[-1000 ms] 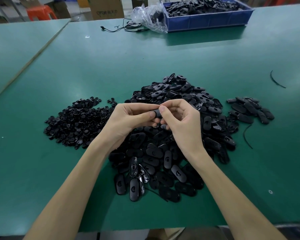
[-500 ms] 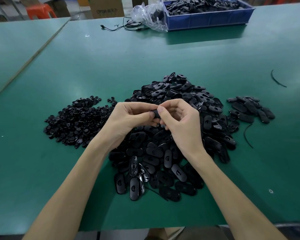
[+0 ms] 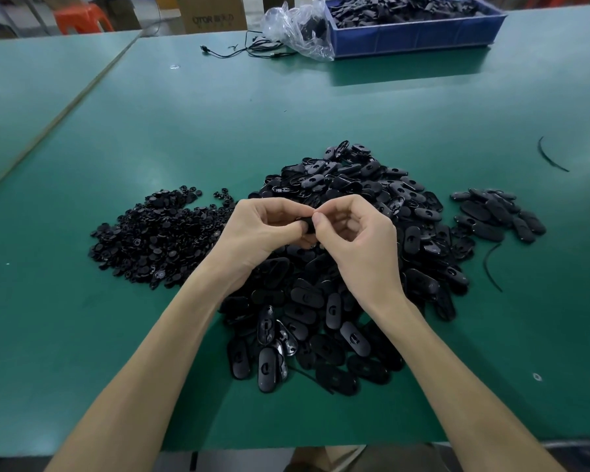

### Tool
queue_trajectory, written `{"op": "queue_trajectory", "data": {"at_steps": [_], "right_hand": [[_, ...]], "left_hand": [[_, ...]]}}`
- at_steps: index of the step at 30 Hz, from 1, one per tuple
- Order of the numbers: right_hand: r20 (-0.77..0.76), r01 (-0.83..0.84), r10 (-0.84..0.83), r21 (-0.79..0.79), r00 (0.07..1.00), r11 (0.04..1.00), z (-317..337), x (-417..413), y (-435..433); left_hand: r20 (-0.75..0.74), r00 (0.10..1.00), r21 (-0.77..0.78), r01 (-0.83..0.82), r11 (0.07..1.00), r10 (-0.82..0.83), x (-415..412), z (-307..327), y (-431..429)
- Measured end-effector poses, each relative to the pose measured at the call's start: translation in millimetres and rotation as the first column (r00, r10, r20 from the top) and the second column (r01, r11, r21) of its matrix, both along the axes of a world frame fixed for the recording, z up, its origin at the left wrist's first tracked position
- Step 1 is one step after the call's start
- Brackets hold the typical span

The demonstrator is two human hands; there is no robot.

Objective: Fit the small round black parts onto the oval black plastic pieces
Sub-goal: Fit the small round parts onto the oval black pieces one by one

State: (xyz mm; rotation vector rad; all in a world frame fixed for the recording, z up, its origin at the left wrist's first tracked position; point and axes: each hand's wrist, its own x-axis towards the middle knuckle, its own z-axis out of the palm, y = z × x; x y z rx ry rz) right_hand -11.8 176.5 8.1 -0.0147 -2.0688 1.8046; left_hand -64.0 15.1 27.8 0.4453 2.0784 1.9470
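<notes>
Above a broad heap of glossy oval pieces (image 3: 419,212), the left hand (image 3: 263,229) and right hand (image 3: 358,243) meet. The fingers of both pinch one small black piece (image 3: 308,225), mostly hidden by the fingertips. Small round parts (image 3: 157,233) lie heaped to the left on the matte green worktop (image 3: 218,131). A blue crate (image 3: 416,39) and a crumpled clear bag (image 3: 297,25) stand at the far edge.

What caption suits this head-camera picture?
Left hand and right hand pinch a black piece over the heap of oval pieces.
</notes>
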Motion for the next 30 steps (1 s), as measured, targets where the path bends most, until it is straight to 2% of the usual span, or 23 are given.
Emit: {"op": "queue_trajectory", "data": {"at_steps": [5, 30], "right_hand": [[-0.002, -0.018, 0.018, -0.045, 1.000, 0.999, 1.6, 0.0, 0.5], [-0.010, -0.005, 0.005, -0.011, 1.000, 1.000, -3.8, -3.0, 0.7]], "left_hand": [[0.098, 0.990, 0.120, 0.087, 0.989, -0.099, -3.4, 1.1, -9.2], [0.028, 0.996, 0.063, 0.088, 0.994, -0.090, -6.4, -7.2, -9.4]]}}
